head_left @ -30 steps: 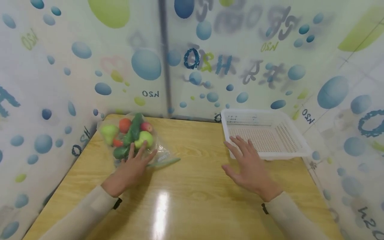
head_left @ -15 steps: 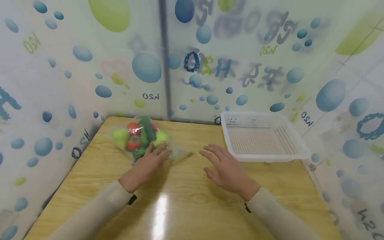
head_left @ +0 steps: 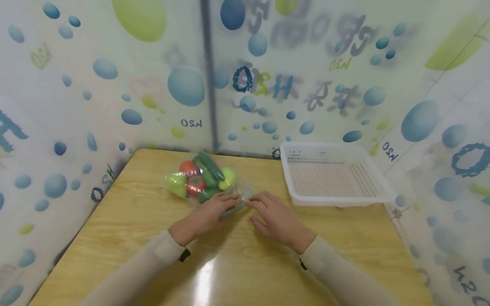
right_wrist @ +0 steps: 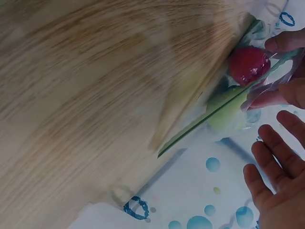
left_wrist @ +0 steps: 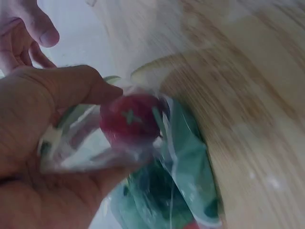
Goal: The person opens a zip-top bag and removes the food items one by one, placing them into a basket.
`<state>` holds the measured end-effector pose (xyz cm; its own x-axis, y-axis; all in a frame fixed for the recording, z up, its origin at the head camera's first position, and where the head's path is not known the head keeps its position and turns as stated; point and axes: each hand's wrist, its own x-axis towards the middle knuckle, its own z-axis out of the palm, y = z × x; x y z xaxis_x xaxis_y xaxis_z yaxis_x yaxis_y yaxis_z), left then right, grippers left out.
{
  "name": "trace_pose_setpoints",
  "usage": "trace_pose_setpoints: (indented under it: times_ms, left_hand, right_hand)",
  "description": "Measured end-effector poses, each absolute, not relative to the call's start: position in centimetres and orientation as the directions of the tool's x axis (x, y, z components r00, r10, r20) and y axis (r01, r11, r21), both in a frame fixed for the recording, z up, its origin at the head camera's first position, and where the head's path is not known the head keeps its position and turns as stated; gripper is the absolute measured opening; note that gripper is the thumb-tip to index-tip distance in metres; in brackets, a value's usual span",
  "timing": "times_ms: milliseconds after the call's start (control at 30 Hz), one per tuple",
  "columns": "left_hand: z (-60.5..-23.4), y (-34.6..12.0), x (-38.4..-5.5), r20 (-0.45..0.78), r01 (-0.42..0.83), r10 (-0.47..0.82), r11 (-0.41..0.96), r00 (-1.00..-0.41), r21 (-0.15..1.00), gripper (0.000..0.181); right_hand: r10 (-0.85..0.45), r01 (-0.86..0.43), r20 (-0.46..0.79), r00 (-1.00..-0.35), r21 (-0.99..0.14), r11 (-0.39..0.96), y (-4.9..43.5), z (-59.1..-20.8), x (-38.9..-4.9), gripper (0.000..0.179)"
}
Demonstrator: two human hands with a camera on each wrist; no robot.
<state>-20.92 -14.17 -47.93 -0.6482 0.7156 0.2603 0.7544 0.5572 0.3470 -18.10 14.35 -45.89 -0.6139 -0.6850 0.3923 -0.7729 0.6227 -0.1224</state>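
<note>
A clear plastic bag (head_left: 246, 191) of fruit and vegetables lies at the middle left of the table. Inside show a pear (head_left: 176, 184), red tomatoes (head_left: 195, 185), a cucumber (head_left: 211, 165) and a green apple (head_left: 228, 178). A green strip (right_wrist: 205, 117) runs along the bag's edge. My left hand (head_left: 210, 214) grips the bag near that edge; in the left wrist view its thumb (left_wrist: 78, 86) lies over the plastic, next to a red tomato (left_wrist: 131, 119). My right hand (head_left: 277, 219) is beside the bag's edge, its fingers (right_wrist: 281, 148) extended and apart from the bag in the right wrist view.
A white perforated plastic basket (head_left: 285, 170) stands at the back right of the wooden table (head_left: 245, 272). Patterned walls (head_left: 245, 51) rise behind and at both sides of the table.
The bag has slid right across the table with my left hand. My right hand has moved left, away from the basket, and is now close to the left hand.
</note>
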Motion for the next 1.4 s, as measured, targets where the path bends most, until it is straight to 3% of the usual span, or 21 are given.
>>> trace_pose_setpoints:
  times_ms: [133,367,667,1000,1400]
  left_hand:
    - [-47.0,-13.0,-20.6,0.205,0.727,0.723,0.546,-0.66,0.417,0.061]
    - [-46.3,-12.4,-20.3,0.164,0.679,0.731,0.493,-0.662,0.544,0.074]
    - [-45.8,-13.8,-19.4,0.25,0.706,0.709,0.469,-0.66,0.531,0.07]
    - [-45.1,-14.6,-18.8,0.494,0.807,0.643,0.4,-0.585,0.434,0.039]
    - [-43.9,-15.7,-19.5,0.698,0.845,0.478,0.328,-0.534,0.422,0.038]
  right_hand:
    - [-0.68,-0.766,0.381,-0.627,-0.139,0.628,14.2,-46.1,-18.0,0.042]
    - [-0.679,-0.77,0.404,-0.613,-0.115,0.627,13.9,-46.3,-18.0,0.038]
    - [-0.656,-0.765,0.436,-0.616,-0.133,0.63,12.9,-46.5,-18.5,0.025]
    - [-0.602,-0.753,0.491,-0.63,-0.193,0.629,12.5,-46.7,-18.1,0.018]
    - [-0.561,-0.758,0.53,-0.637,-0.293,0.583,13.0,-45.7,-18.0,0.019]
